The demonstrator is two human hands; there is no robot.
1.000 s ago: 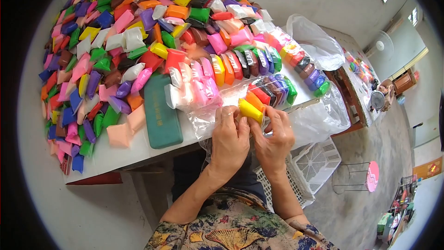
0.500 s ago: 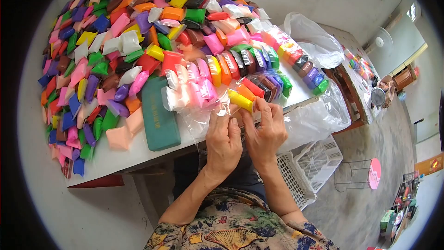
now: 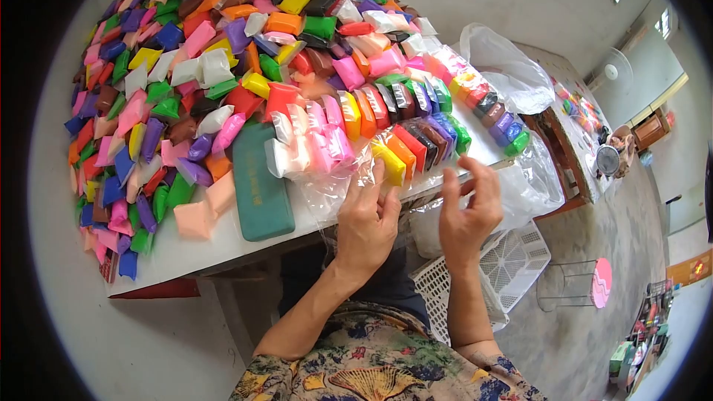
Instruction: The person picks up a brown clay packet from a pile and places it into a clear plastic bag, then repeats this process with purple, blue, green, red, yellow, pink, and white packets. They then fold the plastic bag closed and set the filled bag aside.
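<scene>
- The left hand [image 3: 368, 217] is closed on the film of a clear bag [image 3: 336, 187] at the near edge of the bench [image 3: 189, 252]. Its fingertips [image 3: 377, 172] touch the near end of a yellow packet [image 3: 389, 162].
- The right hand [image 3: 466, 212] is open with its fingers spread. It holds nothing and stands clear of the bag, just to the right of it.
- The yellow packet sits inside the bag as the leftmost of a row of packets [image 3: 429, 139]. Orange, red, dark, purple and green packets follow it toward the far right.
- Each packet's long axis runs roughly near to far, and the row itself runs left to right, slanting away.
- The yellow packet lies directly beyond the left hand, and to the far left of the right hand. The left hand is plainly the nearer of the two.
- A green case [image 3: 258, 186] lies flat just left of the bag.
- A loose pile [image 3: 186, 67] of coloured packets covers the far and left part of the bench.
- A second filled bag [image 3: 486, 100] lies farther right.
- A white basket [image 3: 512, 256] stands on the floor below the bench edge, near the right hand.
</scene>
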